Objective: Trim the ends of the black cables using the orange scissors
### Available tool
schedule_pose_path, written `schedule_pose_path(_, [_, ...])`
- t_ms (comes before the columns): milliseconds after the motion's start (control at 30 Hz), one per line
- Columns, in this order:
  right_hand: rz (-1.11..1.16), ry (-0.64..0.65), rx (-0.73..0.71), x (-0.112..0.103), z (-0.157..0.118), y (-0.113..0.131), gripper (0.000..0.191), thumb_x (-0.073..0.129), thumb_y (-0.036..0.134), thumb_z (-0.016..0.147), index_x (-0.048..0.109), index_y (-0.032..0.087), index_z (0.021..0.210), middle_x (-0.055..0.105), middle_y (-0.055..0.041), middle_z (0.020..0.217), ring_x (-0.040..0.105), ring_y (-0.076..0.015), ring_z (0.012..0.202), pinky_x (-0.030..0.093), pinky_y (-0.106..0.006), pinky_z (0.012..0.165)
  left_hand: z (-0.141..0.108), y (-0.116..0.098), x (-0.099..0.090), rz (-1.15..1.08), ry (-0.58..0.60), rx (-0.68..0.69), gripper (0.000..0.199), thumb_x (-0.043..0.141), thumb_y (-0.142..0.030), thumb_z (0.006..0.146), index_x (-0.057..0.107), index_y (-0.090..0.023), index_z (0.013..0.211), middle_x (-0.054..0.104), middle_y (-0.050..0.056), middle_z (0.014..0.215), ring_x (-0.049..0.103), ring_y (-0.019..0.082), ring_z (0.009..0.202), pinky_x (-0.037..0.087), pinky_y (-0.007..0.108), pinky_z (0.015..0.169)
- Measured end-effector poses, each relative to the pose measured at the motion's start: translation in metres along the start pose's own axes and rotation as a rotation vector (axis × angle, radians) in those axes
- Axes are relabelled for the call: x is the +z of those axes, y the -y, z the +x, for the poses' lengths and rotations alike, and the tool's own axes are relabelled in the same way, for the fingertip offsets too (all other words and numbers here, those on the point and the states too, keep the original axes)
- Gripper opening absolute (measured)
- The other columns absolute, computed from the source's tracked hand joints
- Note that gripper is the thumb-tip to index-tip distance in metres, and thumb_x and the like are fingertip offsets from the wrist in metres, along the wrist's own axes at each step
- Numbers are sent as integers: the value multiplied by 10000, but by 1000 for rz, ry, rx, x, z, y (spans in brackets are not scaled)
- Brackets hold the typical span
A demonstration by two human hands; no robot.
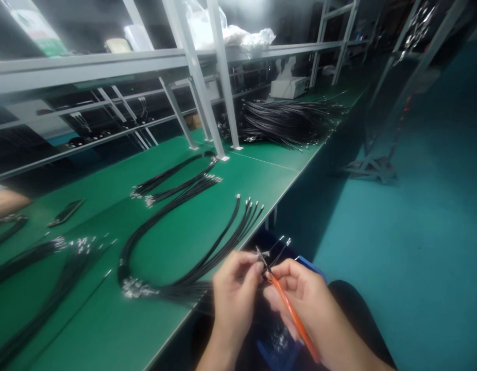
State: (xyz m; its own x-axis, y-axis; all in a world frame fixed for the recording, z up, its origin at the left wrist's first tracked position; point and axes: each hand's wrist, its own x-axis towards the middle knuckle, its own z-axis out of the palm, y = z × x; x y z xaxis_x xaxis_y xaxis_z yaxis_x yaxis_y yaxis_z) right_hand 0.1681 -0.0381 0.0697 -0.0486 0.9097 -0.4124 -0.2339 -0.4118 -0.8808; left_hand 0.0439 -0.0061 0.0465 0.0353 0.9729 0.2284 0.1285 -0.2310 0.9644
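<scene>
My right hand [296,293] holds a tool with orange handles [294,314], its dark narrow tip reaching up and left to the fingers of my left hand [240,283]. Between thumb and forefinger, my left hand pinches the end of a black cable; the exact spot is small and blurred. Both hands are in front of the table edge at the lower centre. Left of them, a curved bundle of black cables [140,232] with silvery connectors lies on the green table [184,229]. A few cable ends with metal tips show just beyond my fingers.
Another person's forearm [6,202] shows at the left edge, near a dark flat device [66,212]. More cable bundles [64,278] lie at the lower left. A big cable pile [280,121] sits farther back beside metal shelf posts [225,77]. Something blue [310,268] is below the table edge.
</scene>
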Motion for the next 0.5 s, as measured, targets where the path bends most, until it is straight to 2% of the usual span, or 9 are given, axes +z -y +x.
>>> schedule_pose_path(200, [55,98,-48,-12,-4,-7,217,660,331,786,510,174,799,537,73,562,378,-15,313,256,-153,329,0,3,0,38,-17,22,26,637,-192,811,624,-209,826,604,-21,756,616,129,685,501,228,628])
schedule_pose_path(267, [63,134,-78,-16,-5,-10,229,691,309,759,517,168,806,529,79,567,355,0,319,255,-149,344,0,3,0,61,-44,37,27,631,-194,815,616,-208,832,601,-21,754,617,131,687,502,236,638])
schedule_pose_path(367, [31,185,-52,-18,-4,-12,185,698,229,739,529,165,778,520,84,550,328,10,315,247,-146,343,0,3,1,115,-63,71,21,609,-189,828,607,-209,834,598,-21,754,612,130,684,500,240,639])
schedule_pose_path(500, [3,129,-31,-13,-1,-8,150,677,173,731,529,169,757,551,71,548,365,-1,304,262,-153,338,-2,1,3,194,-53,119,41,590,-173,834,598,-207,813,592,-21,740,602,129,671,490,237,622])
